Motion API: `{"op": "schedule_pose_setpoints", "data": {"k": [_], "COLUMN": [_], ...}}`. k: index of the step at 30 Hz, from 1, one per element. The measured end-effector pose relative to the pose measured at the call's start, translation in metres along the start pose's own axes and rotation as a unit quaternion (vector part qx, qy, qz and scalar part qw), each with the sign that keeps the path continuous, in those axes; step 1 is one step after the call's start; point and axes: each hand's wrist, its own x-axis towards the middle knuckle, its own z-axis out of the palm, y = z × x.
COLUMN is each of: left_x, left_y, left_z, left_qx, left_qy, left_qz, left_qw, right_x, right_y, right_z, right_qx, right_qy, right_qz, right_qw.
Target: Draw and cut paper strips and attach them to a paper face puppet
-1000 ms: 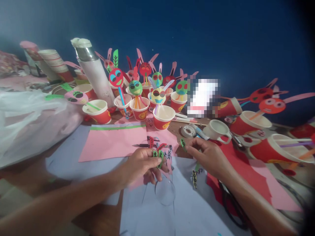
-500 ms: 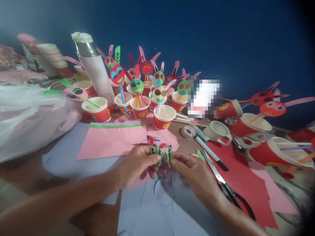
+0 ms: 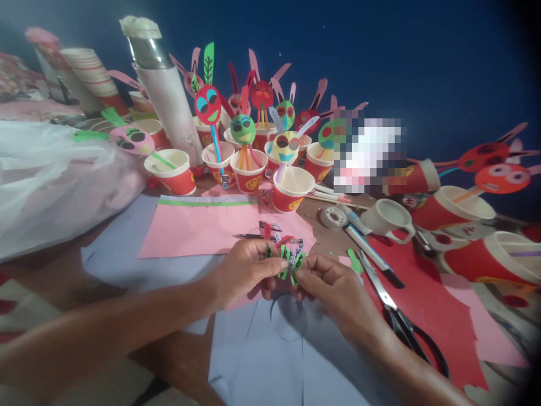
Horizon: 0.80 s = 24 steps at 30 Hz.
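Observation:
Several small green paper strips (image 3: 284, 265) with black marks are between my two hands at the centre. My left hand (image 3: 249, 268) pinches strips between thumb and fingers. My right hand (image 3: 333, 279) holds another green strip (image 3: 298, 265), tilted and close beside them. Small red and bluish marked pieces (image 3: 287, 241) lie just beyond my fingertips, near a black pen (image 3: 249, 235). Below my hands, bluish-white paper (image 3: 262, 349) bears a drawn circle. Black-handled scissors (image 3: 393, 310) lie right of my right hand, on red paper (image 3: 443, 310).
Behind stand several red paper cups (image 3: 291, 194) with paper faces on straws. A white plastic bag (image 3: 63, 186) fills the left, beside a tall flask (image 3: 169, 107). A tape roll (image 3: 335, 216), a cutter (image 3: 376, 256) and a white mug (image 3: 387, 219) are right of centre.
The view has shifted, so the cups and papers appear slightly higher and mostly further right. The green strip in my right hand is now more tilted. Both hands keep their pinch.

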Motion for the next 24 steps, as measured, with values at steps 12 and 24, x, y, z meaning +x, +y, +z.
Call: {"op": "schedule_pose_setpoints", "data": {"k": [12,24], "left_x": [0.0004,0.0023], "left_y": [-0.0032,-0.0031], "left_z": [0.0027,0.0002], "left_qx": [-0.02,-0.022], "left_qy": [0.005,0.008], "left_qz": [0.025,0.043], "left_qw": [0.999,0.999], "right_x": [-0.0005,0.0018], "right_y": [-0.0019,0.0003], "right_z": [0.0021,0.0023], "right_qx": [0.01,0.091], "right_qy": [0.01,-0.019], "right_qz": [0.022,0.018], "right_qw": [1.0,0.996]}}
